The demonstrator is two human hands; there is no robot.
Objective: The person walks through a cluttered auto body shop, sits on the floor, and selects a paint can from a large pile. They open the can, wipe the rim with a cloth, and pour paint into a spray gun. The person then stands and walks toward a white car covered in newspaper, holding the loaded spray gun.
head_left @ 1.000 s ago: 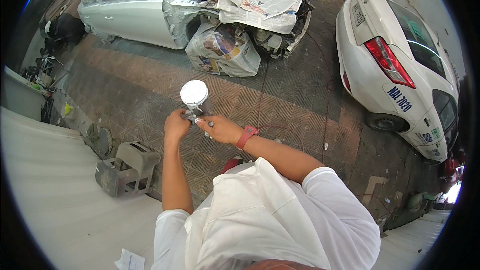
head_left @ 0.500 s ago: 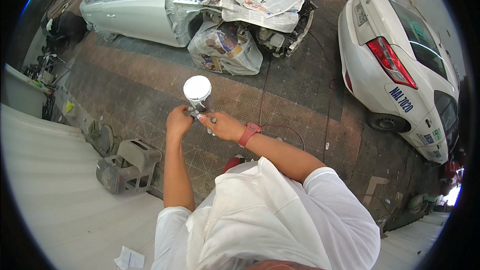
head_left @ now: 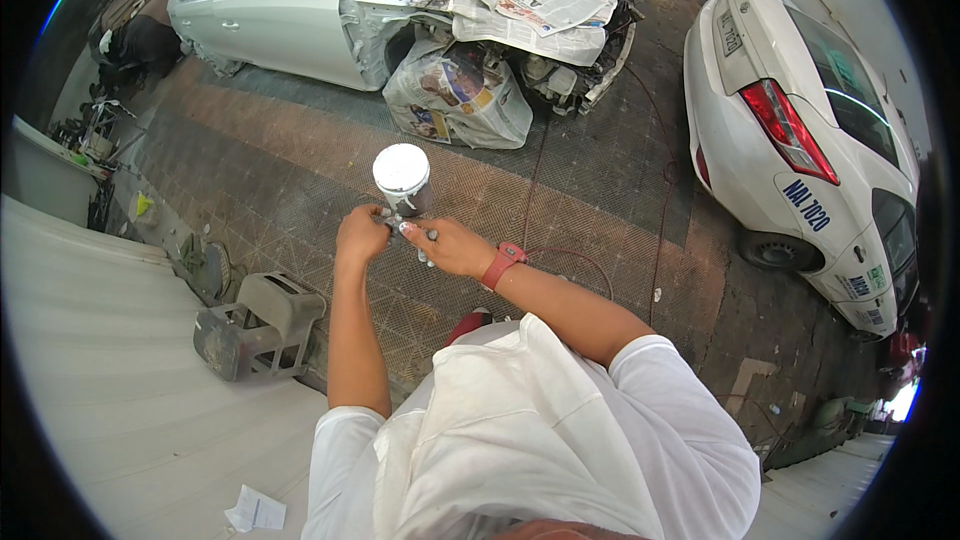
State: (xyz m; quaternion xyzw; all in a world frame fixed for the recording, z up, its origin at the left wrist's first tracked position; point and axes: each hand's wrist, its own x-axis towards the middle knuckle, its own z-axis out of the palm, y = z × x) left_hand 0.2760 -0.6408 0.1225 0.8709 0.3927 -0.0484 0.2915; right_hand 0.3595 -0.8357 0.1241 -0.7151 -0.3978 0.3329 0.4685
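In front of my chest I hold a paint spray gun (head_left: 396, 221) with a round cup (head_left: 410, 202) on top. The cup is dark-sided and has a white lid (head_left: 401, 168). My left hand (head_left: 361, 233) is closed on the gun's left side, fingers bent at the metal body below the cup. From the right, my right hand (head_left: 448, 246) grips the handle, its thumb near the body and whitish marks on the fingers. Most of the gun's body is hidden by my hands. A red watch (head_left: 505, 265) is on my right wrist.
Ahead stands a pale car (head_left: 290, 35) with its front stripped and newspaper (head_left: 560, 0) over it. A white car (head_left: 790, 130) is at the right. A worn plastic stool (head_left: 265, 325) stands at my left. A thin red hose (head_left: 575, 256) lies across the grated floor.
The view has shifted slightly, so the cars and floor sit a little further right. Both hands keep their grip on the spray gun, with hardly any other movement.
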